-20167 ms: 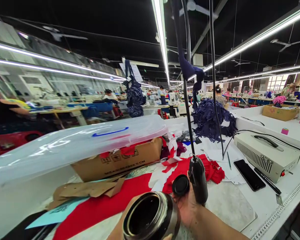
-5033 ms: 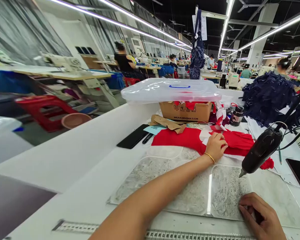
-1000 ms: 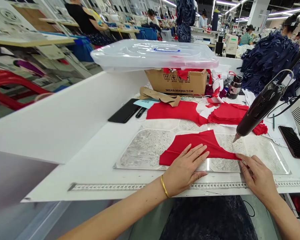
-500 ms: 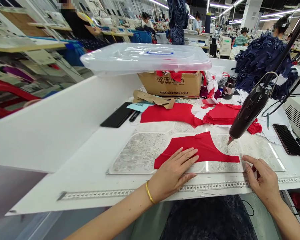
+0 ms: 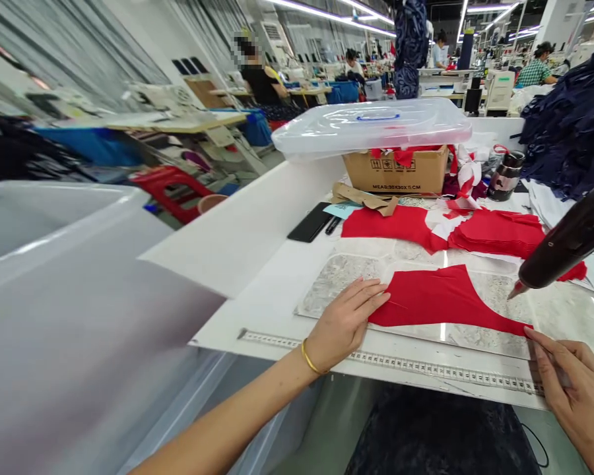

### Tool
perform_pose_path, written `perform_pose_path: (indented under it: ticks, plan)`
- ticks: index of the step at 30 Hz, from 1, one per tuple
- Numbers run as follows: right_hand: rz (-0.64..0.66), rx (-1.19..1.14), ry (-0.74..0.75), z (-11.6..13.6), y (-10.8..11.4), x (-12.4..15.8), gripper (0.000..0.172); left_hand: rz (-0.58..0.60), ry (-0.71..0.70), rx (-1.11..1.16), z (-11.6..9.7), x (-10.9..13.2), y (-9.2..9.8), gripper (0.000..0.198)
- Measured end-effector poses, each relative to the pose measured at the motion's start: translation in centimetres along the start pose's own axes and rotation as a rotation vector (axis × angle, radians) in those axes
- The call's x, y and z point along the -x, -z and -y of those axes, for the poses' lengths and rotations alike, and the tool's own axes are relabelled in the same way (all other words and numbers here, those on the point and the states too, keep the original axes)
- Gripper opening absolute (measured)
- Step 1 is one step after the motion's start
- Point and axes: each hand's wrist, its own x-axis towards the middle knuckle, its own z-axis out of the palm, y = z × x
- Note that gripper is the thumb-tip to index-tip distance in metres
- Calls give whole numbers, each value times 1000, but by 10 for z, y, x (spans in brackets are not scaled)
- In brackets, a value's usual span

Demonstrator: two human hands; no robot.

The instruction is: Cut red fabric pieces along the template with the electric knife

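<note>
A cut red fabric piece [image 5: 435, 298] lies on a clear-topped, marbled board [image 5: 321, 284] at the table's front. At its left end, my left hand [image 5: 344, 320], with a gold bangle on the wrist, has its fingers closed over the edge; its thumb is hidden. My right hand [image 5: 571, 376] holds the narrow right tip between index finger and thumb, the other fingers curled in. Just above the narrow part hangs a black pen-shaped tool [image 5: 564, 237] with a pinkish tip. A measuring tape [image 5: 426, 371] runs along the table edge.
Behind the board are another red piece [image 5: 386, 223], a red fabric stack [image 5: 497, 232], a black phone-like slab [image 5: 309, 222] and a cardboard box [image 5: 396, 175] under a clear plastic lid [image 5: 376, 125]. A large translucent bin [image 5: 79, 316] stands left; navy fabric [image 5: 571, 125] is heaped right.
The view has swung left, bringing the bin into sight. My left hand has shifted from flat on the red piece to its left edge. My right fingertips have reached its narrow tip.
</note>
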Motion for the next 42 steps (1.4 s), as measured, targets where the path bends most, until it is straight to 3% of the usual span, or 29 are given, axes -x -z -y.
perform_pose_path:
  ticks: [5, 12, 17, 22, 26, 29, 37, 42]
  plan:
    - [-34, 48, -52, 5, -2, 3, 32, -1, -44, 9, -4, 11, 4, 53]
    - [-104, 137, 18, 7, 1, 2, 19, -85, -40, -13, -1, 13, 0, 43]
    - [51, -55, 140, 24, -2, -28, 26, -62, -76, -22, 0, 17, 8, 46]
    - [281, -70, 366, 37, -42, -74, 37, -55, -115, -11, -1, 20, 6, 55]
    - [381, 86, 376, 23, -75, -92, 41, -66, -100, -2, 2, 21, 4, 51]
    - [349, 178, 311, 5, -87, -94, 43, -64, -78, -5, 4, 20, 7, 43]
    - [260, 154, 310, -12, -94, -89, 43, -77, -195, -185, 3, 0, 6, 34]
    - [275, 103, 290, -14, -96, -91, 41, -64, -228, -104, -3, -11, 4, 29]
